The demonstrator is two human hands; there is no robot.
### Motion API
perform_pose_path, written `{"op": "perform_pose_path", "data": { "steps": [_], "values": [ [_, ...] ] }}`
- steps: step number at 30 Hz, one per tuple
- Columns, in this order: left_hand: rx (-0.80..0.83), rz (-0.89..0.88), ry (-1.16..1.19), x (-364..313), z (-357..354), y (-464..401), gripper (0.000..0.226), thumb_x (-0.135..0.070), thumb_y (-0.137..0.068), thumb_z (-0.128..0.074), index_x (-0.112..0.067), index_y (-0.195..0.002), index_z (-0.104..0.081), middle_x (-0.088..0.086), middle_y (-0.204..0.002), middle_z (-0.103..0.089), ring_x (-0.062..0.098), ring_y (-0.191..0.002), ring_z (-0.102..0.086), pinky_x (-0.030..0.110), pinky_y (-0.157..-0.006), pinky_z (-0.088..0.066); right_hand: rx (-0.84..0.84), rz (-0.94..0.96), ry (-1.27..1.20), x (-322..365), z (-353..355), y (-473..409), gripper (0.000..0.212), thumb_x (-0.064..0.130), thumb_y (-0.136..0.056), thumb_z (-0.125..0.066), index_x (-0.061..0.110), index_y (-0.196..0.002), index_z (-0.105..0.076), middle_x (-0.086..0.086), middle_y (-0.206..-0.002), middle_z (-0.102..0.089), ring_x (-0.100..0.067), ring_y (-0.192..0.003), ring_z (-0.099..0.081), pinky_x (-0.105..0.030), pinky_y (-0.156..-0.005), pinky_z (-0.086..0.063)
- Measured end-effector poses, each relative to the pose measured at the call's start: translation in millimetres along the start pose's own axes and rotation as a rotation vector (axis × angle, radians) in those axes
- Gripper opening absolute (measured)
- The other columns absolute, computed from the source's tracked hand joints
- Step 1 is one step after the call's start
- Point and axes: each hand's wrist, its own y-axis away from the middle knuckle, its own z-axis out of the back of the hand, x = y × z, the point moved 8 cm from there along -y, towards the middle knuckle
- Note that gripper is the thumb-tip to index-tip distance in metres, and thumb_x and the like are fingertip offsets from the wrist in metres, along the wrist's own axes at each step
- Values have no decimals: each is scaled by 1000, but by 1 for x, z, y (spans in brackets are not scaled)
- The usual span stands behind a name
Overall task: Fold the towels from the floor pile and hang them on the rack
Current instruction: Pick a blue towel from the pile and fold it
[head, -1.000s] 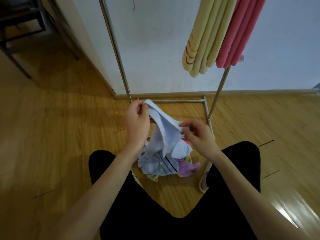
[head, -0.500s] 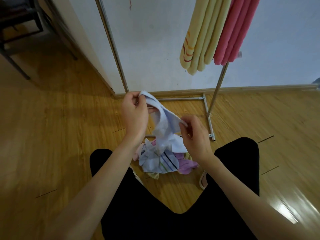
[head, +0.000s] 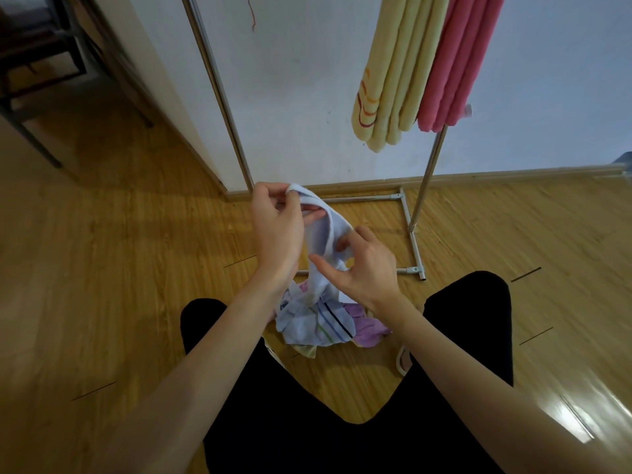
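Note:
A pale blue towel [head: 325, 230] with coloured stripes near its lower end hangs between my hands above the floor pile [head: 366, 325]. My left hand [head: 277, 227] pinches its top corner at the upper left. My right hand [head: 362, 265] holds the towel's edge lower down, fingers curled into the cloth. The striped end still lies on the pile with purple and yellowish cloths. The metal rack [head: 219, 94] stands against the wall, with a folded yellow towel [head: 393, 73] and a folded pink towel [head: 455, 59] hanging from it.
My knees in black trousers [head: 472, 323] flank the pile on the wooden floor. The rack's base bars [head: 412, 241] lie just beyond the pile. A dark chair frame [head: 41, 83] stands at the far left. A white wall runs behind the rack.
My left hand has lifted the towel's corner slightly. My right hand has slid down and inward along the towel's edge, closer to my left hand.

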Motion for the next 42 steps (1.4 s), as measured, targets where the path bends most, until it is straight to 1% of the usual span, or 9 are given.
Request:
{"op": "perform_pose_path", "data": {
  "steps": [3, 6, 9, 12, 17, 22, 28, 35, 42],
  "values": [
    [5, 8, 6, 1, -3, 0, 6, -4, -95, -51, -10, -95, -50, 12, -98, -61, 15, -83, -70, 25, -65, -57, -13, -73, 11, -3, -1, -4, 37, 54, -79, -65, 20, -70, -53, 11, -72, -47, -6, -52, -43, -14, -43, -25],
    [11, 0, -12, -1, -2, -3, 5, -4, -95, -51, -9, -96, -50, 13, -99, -61, 19, -86, -70, 26, -65, -58, 47, -72, -69, -9, -6, -8, 24, 27, -86, -63, 21, -70, -45, 10, -72, -43, -6, -53, -39, -16, -47, -24],
    [15, 9, -62, -7, 5, -14, 6, -5, -95, -52, -8, -100, -50, 14, -100, -62, 21, -86, -70, 26, -66, -59, 110, 1, -189, -16, 6, -14, 15, 16, -90, -61, 13, -75, -57, 7, -76, -47, -7, -56, -45, -20, -48, -36],
    [37, 36, -157, -12, 13, -26, 5, -5, -95, -53, -6, -99, -53, 14, -96, -64, 19, -76, -72, 23, -61, -58, 159, 73, -217, -23, 29, -26, 8, 14, -89, -63, 8, -89, -68, 2, -82, -55, -16, -65, -53, -31, -57, -47],
    [138, -16, -397, -28, 13, -35, 5, -5, -92, -58, -7, -96, -57, 9, -84, -65, 15, -61, -70, 24, -56, -58, 225, 204, -91, -24, 54, -50, 5, 15, -87, -65, 10, -88, -67, -1, -80, -56, -17, -66, -53, -42, -59, -49],
    [178, -223, -565, -72, 11, -44, 6, -8, -86, -63, -6, -91, -60, 9, -74, -66, 18, -54, -66, 29, -52, -58, 196, 288, -65, -3, 83, -74, 10, 22, -93, -58, 13, -89, -58, 6, -80, -52, -10, -67, -48, -32, -59, -46],
    [112, -451, -612, -137, 3, -51, 7, -15, -79, -65, -18, -77, -59, 2, -71, -63, 17, -65, -62, 28, -58, -53, 46, 342, -53, 28, 128, -104, 29, 36, -96, -46, 10, -90, -57, 5, -74, -56, -8, -61, -48, -30, -56, -43],
    [14, -618, -648, -183, -4, -53, 8, -20, -78, -66, -17, -75, -59, -5, -67, -57, 7, -62, -54, 16, -55, -43, -65, 430, -58, 56, 166, -121, 31, 37, -97, -43, 9, -87, -54, 1, -65, -55, -12, -59, -46, -26, -52, -38],
    [89, -589, -813, -165, -3, -62, 10, -18, -80, -68, -12, -76, -60, -2, -64, -57, 10, -60, -53, 20, -55, -43, 208, 489, 14, 54, 150, -119, 12, 20, -87, -66, 8, -85, -65, 0, -75, -59, -15, -65, -54, -29, -63, -45]
  ]
}}
